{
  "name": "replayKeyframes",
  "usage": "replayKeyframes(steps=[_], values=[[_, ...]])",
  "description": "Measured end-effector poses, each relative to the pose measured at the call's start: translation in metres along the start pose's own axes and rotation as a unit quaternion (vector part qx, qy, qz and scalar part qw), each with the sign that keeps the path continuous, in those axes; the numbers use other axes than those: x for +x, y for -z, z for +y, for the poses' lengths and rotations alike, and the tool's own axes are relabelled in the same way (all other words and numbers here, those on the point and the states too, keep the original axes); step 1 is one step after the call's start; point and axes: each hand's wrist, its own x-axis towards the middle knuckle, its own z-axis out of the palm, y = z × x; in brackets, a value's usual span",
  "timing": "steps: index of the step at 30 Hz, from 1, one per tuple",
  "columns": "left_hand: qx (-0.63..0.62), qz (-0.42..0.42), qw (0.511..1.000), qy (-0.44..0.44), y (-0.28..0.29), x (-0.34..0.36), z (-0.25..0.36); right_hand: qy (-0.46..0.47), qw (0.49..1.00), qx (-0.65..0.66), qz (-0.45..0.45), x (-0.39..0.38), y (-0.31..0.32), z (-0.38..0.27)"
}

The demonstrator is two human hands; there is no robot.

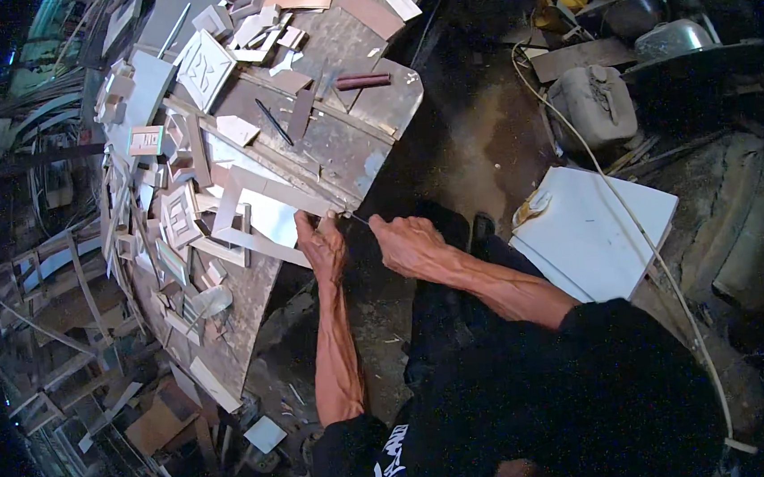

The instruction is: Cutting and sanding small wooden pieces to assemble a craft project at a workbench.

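Both hands meet at the near corner of a cluttered wooden workbench (362, 159). My left hand (322, 250) is closed in a pinch on the end of a flat, pale angled wooden piece (284, 191), holding it by the bench edge. My right hand (408, 244) is a closed fist around a tool whose thin dark shaft (360, 219) points left at the piece's end, close to my left fingertips. The tool's handle is hidden in the fist, so its kind cannot be made out. Alongside the piece runs a long wooden strip (305, 174).
A dark pen-like stick (274, 122) and reddish-brown rods (362, 81) lie on the bench. Carved pale panels (205, 70) and wood offcuts crowd its left side. On the right are a white board (596, 226), a grey jerrycan (593, 105) and a trailing cable (615, 180).
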Motion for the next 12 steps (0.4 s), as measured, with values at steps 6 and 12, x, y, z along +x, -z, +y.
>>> replayKeyframes(steps=[6,12], values=[[-0.03,0.002,0.999,-0.024,0.002,-0.002,-0.007,0.026,0.999,-0.007,0.024,0.004,0.001,-0.005],[-0.027,0.011,0.999,-0.025,-0.005,-0.001,-0.001,0.046,0.993,-0.013,0.105,0.021,-0.014,0.002]])
